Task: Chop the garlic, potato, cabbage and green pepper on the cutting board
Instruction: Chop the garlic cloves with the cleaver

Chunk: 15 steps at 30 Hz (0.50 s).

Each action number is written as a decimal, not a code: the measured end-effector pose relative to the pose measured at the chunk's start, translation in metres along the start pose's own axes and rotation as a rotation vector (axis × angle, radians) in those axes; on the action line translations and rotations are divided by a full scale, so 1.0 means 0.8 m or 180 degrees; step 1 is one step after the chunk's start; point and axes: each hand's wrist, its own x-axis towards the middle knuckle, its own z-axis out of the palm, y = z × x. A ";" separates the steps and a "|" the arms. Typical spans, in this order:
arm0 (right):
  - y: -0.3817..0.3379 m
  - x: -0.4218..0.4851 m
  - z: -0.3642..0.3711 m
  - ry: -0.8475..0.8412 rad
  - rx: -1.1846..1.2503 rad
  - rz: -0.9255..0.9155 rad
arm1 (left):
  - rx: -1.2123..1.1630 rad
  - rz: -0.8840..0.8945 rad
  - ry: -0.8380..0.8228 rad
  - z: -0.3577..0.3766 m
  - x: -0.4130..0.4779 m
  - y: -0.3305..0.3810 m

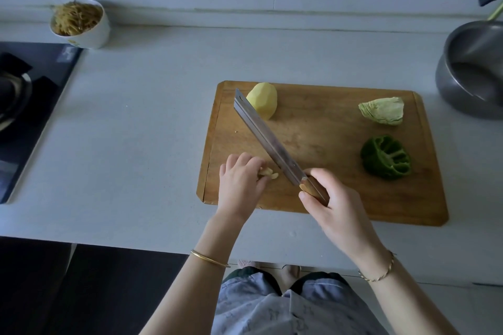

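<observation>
A pale grey table [136, 130] fills most of the view. At its left edge sits a dark stove [32, 117], and at the far right a grey metal pot [473, 68] stands just off the corner of the cutting board.

The wooden cutting board [326, 144] lies right of centre on the table. A white bowl [92, 32] of thin brownish shreds stands by the back wall, just behind the stove.

A long knife [266, 136] slants across the left half of the board, its tip beside the potato and its handle toward the person. The right hand [337, 207] is wrapped round the wooden handle, with the thumb along its near side. The left hand [239, 182] rests at the near left corner of the board with its fingers curled down onto the garlic, pinning it just left of the blade.

The green pepper [385, 158] lies on the right side of the board, cut side up and hollow. The cabbage [382, 110] wedge sits behind it, near the far right corner. The peeled potato [262, 100] lies at the far left corner, partly behind the blade. The garlic [269, 173], a small pale clump, shows at the left fingertips.

Each wrist wears a thin gold bangle [209, 258].
</observation>
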 end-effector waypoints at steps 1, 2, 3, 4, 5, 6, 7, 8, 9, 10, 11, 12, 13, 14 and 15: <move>0.000 0.000 0.000 0.0000 -0.0005 0.0002 | 0.0025 0.0004 0.0022 0.001 0.000 0.001; 0.000 0.001 0.001 -0.0004 -0.0016 -0.0002 | 0.0052 0.0004 0.0023 0.002 0.000 0.002; -0.001 0.001 0.001 -0.0013 -0.0024 -0.0006 | 0.0065 0.0003 0.0015 0.002 -0.001 0.002; -0.001 0.001 0.001 -0.0023 -0.0028 -0.0008 | 0.0051 -0.0002 0.0010 0.003 -0.003 0.002; -0.001 0.001 0.002 -0.0033 -0.0031 -0.0010 | 0.0008 -0.0014 0.0021 0.002 -0.005 0.001; -0.001 0.002 0.002 -0.0043 -0.0035 -0.0007 | -0.0041 -0.0049 0.0055 0.001 -0.009 -0.001; -0.001 0.002 0.003 -0.0050 -0.0039 0.0000 | -0.0076 -0.0119 0.0108 0.000 -0.013 -0.005; -0.002 0.002 0.003 -0.0058 -0.0040 0.0012 | -0.0092 -0.0225 0.0164 -0.003 -0.017 -0.009; -0.002 0.002 0.005 -0.0070 -0.0032 0.0024 | -0.0110 -0.0348 0.0200 -0.005 -0.020 -0.015; -0.003 0.002 0.006 -0.0082 -0.0015 0.0035 | -0.0144 -0.0444 0.0195 -0.006 -0.022 -0.020; -0.003 0.002 0.008 -0.0092 0.0008 0.0048 | -0.0177 -0.0485 0.0155 -0.007 -0.023 -0.024; -0.004 0.002 0.010 -0.0103 0.0036 0.0065 | -0.0185 -0.0468 0.0098 -0.006 -0.023 -0.026; -0.004 0.003 0.012 -0.0116 0.0065 0.0085 | -0.0163 -0.0418 0.0047 -0.006 -0.022 -0.027; -0.005 0.003 0.014 -0.0126 0.0089 0.0103 | -0.0138 -0.0374 0.0004 -0.004 -0.020 -0.027; -0.006 0.003 0.016 -0.0130 0.0100 0.0116 | -0.0128 -0.0354 -0.0018 -0.004 -0.019 -0.026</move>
